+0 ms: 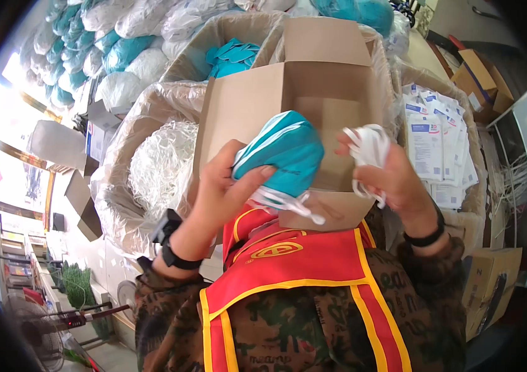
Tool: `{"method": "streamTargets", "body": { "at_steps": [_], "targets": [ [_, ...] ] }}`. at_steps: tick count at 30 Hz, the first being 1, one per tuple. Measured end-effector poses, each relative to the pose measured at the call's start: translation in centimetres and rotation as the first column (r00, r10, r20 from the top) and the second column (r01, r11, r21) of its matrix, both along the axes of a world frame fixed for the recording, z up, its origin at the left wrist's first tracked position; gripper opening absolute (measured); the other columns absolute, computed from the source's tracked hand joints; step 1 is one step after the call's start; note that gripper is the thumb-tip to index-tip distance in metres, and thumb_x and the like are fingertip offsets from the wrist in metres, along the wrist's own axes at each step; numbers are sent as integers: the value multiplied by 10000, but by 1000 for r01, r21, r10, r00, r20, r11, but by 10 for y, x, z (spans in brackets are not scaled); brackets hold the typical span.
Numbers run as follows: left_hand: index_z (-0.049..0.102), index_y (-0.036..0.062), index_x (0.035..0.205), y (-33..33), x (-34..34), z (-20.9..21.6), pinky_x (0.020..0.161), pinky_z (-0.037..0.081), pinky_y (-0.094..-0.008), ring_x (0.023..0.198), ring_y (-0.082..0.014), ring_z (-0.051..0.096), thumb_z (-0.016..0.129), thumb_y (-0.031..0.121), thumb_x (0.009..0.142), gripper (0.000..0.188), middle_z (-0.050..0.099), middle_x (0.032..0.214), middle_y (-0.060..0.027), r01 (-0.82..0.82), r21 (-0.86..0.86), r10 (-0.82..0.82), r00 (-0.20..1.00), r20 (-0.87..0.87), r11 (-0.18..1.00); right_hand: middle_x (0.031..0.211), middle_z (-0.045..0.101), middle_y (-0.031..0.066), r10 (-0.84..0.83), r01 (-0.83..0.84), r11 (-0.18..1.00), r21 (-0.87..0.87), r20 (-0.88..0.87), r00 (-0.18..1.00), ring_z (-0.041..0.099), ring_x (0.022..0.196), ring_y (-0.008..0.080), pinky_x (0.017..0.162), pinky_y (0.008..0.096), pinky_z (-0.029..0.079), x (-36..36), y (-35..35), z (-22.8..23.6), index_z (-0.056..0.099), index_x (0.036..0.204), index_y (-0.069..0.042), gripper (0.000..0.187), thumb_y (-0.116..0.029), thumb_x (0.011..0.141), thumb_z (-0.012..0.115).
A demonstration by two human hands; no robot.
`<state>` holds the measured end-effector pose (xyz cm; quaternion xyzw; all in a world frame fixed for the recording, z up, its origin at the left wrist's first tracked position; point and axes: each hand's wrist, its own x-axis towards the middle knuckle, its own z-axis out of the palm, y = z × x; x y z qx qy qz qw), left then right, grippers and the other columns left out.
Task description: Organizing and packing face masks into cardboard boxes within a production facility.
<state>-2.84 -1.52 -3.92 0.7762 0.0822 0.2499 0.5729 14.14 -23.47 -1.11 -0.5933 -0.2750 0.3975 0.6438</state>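
In my left hand (226, 183) are teal folded face masks (294, 152) with white edges, the thumb pressed on their near side. White straps (285, 201) hang from their lower edge. To the right, my right hand (396, 177) is closed round a looped bundle of white elastic straps (372, 146). A gap separates the two hands. Both are over an open cardboard box (331, 80), whose flaps are spread and whose visible inner floor is bare. How many masks are in the stack cannot be told.
A plastic-lined bin (114, 177) at left holds white stringy strips (164, 164). Loose teal mask pieces (232, 56) fill another behind. White printed packets (427, 139) lie in a lined bin at right. Bagged goods (127, 53) are piled at far left; a fan (37, 332) stands lower left.
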Motion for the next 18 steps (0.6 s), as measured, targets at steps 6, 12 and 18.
{"method": "streamTargets", "body": {
  "at_steps": [6,12,18],
  "targets": [
    [563,4,1004,-24,16,17,723,440,-283,822,-148,534,715,211,827,311,565,898,-86,239,107,-240,971,-4,965,990,632,24,117,-108,983,146,-54,992,577,804,60,690,209,476,14,27,-12,563,1153,-25,450,-60,745,749],
    [605,65,1112,-8,21,61,967,397,-393,1118,-315,536,672,234,797,364,557,1162,-159,-71,623,-45,985,168,779,987,648,34,179,-152,963,222,-108,978,618,780,68,618,178,490,45,21,-11,573,1134,-31,452,-57,726,766],
    [555,136,815,-20,44,78,945,405,-398,1044,-214,580,669,152,657,196,615,1060,-23,-49,998,-431,900,62,42,927,628,4,160,-132,968,213,-119,980,574,700,40,570,151,447,32,42,-9,569,1148,-30,437,-125,764,756]
  ]
}}
